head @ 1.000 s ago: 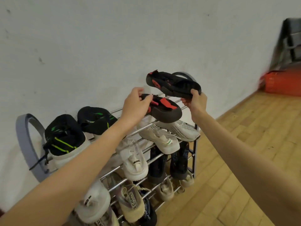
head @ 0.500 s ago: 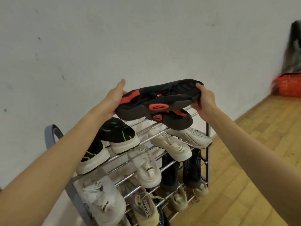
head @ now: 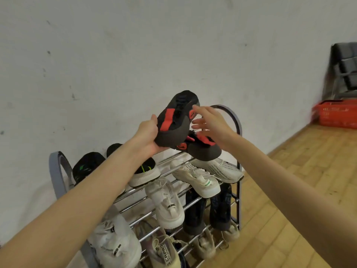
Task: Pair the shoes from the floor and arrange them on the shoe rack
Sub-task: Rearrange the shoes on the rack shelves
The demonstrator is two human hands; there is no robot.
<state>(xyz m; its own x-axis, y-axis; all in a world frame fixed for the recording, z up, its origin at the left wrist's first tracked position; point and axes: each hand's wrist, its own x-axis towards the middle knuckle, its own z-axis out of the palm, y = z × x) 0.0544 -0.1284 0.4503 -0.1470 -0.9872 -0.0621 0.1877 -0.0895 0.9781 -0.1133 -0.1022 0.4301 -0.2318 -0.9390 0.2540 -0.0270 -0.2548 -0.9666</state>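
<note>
My left hand [head: 147, 134] grips a black shoe with red patches [head: 176, 118] by its lower end, sole turned toward me and tip pointing up, above the shoe rack [head: 239, 132]. Its matching black and red shoe [head: 201, 148] lies on the right end of the top shelf, just below. My right hand [head: 211, 123] hovers with fingers spread beside the raised shoe, a fingertip near its red patch, holding nothing. A black and green pair [head: 144, 171] rests on the top shelf's left half.
Lower shelves hold white sneakers [head: 195, 179], a white high-top [head: 168, 206], dark blue shoes [head: 220, 207] and beige ones [head: 164, 252]. A white wall stands behind the rack. Wooden floor [head: 289, 190] spreads to the right, with a red basket [head: 338, 115] and a dark chair [head: 345, 70] far right.
My right hand let go of the raised shoe and opened. My left hand swung the shoe from lying level to standing steeply with its tip up. The camera shifted left.
</note>
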